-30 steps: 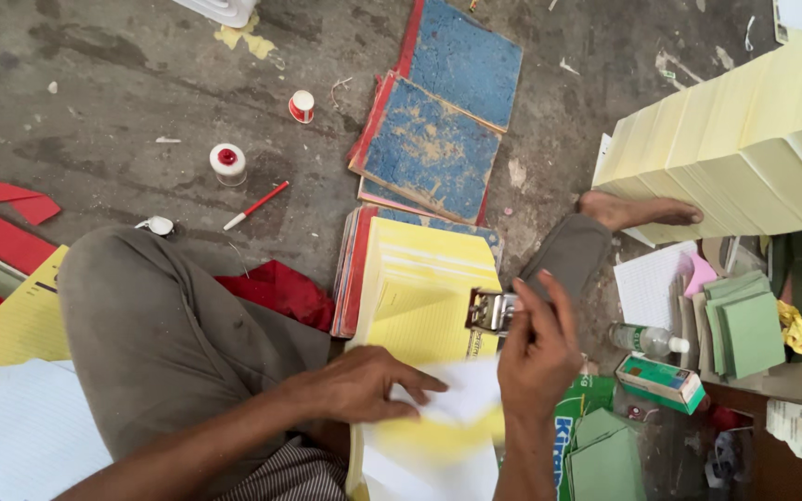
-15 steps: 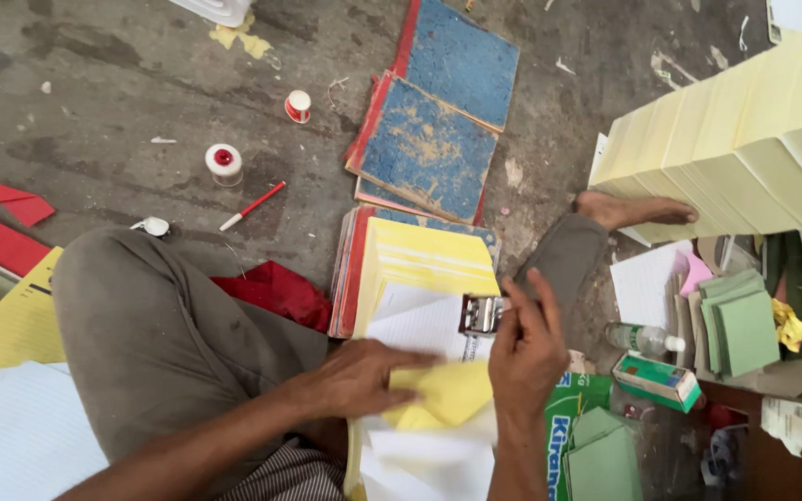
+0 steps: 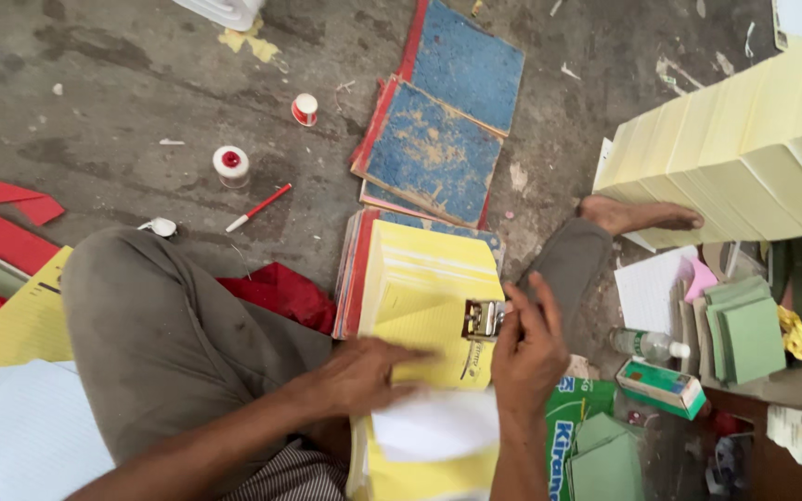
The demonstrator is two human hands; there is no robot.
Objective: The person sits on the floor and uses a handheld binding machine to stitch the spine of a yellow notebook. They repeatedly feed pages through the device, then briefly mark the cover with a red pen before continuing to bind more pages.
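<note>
The left hand, blurred, lies flat with fingers spread on the yellow ruled sheets stacked in front of the knee, gripping nothing. The right hand rests open beside the metal clip; a white sheet lies just below both hands

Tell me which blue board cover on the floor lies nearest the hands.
The lower blue cover, scuffed with yellowish patches, just above the yellow paper stack. The cleaner blue cover lies farther off, toward the top edge.
</note>
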